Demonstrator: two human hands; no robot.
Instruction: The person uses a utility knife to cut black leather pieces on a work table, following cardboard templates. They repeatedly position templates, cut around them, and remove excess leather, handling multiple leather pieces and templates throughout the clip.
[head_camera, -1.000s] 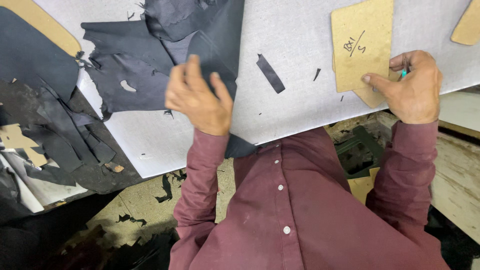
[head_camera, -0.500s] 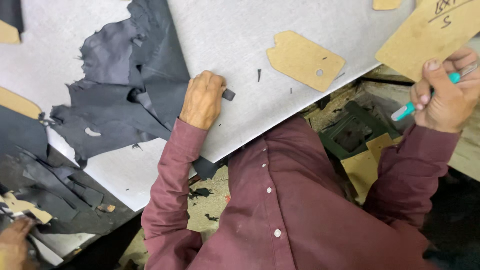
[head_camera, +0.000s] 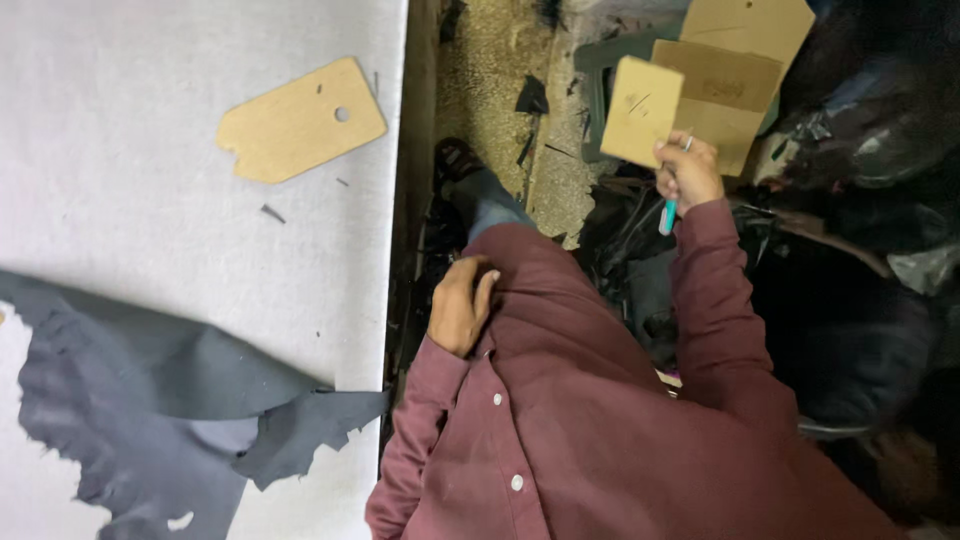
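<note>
My right hand (head_camera: 686, 172) is held out over the floor, gripping a small brown cardboard template (head_camera: 641, 112) upright together with a teal pen (head_camera: 667, 216). My left hand (head_camera: 460, 305) rests against my maroon shirt beside the table's edge, fingers curled, with nothing seen in it. A second brown template (head_camera: 300, 120) with a round hole lies flat on the grey table (head_camera: 150, 180). A dark grey piece of leather (head_camera: 140, 390) with ragged edges is spread over the table's lower left.
More cardboard templates (head_camera: 740, 60) are stacked on the floor beyond my right hand. Dark scraps and black bags (head_camera: 870, 130) litter the floor at right. Small dark offcuts (head_camera: 271, 212) dot the table.
I have turned away from the table to the right. My left hand left the leather and came to my shirt. My right hand carried a template and pen out over the floor.
</note>
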